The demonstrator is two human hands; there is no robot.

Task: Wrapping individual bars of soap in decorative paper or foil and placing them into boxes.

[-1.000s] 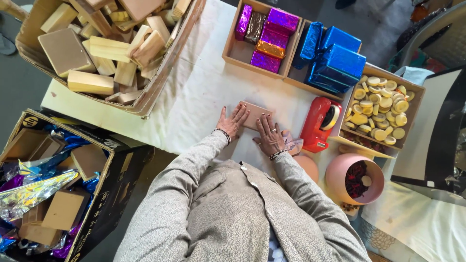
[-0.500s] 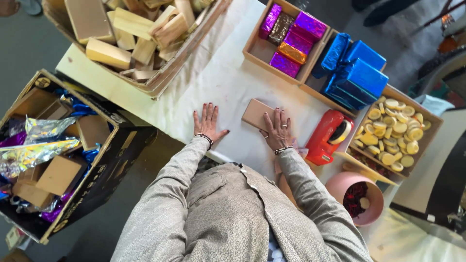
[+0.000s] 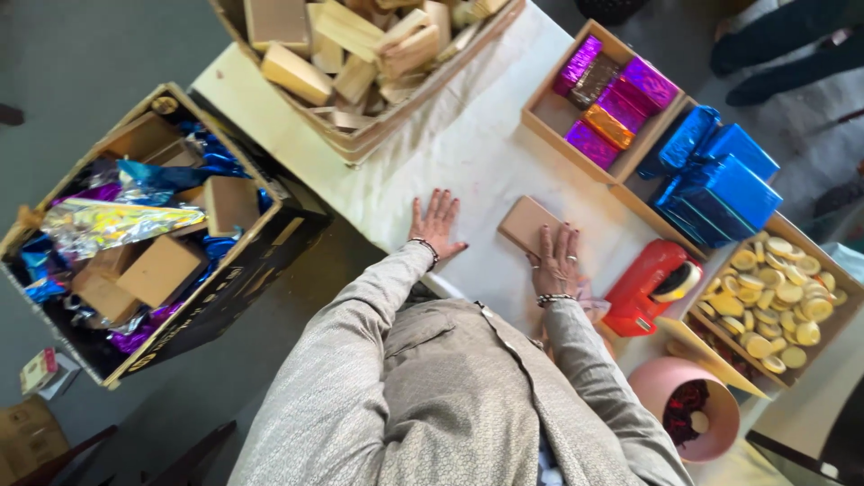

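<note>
My left hand lies flat on the white table cover, fingers spread, holding nothing. My right hand rests palm down on the near end of a small tan flat box that lies on the table. Both wrists wear bracelets, and my grey patterned sleeves fill the lower middle of the view.
A tray of wooden blocks sits at the far left. A tray of purple and orange wrapped boxes, blue wrapped boxes, a red tape dispenser, gold round stickers, a pink bin. A floor carton of foil and boxes.
My left hand left the tan box and slid left onto the bare table cover. My right hand stays on the box. The camera view shifted and tilted.
</note>
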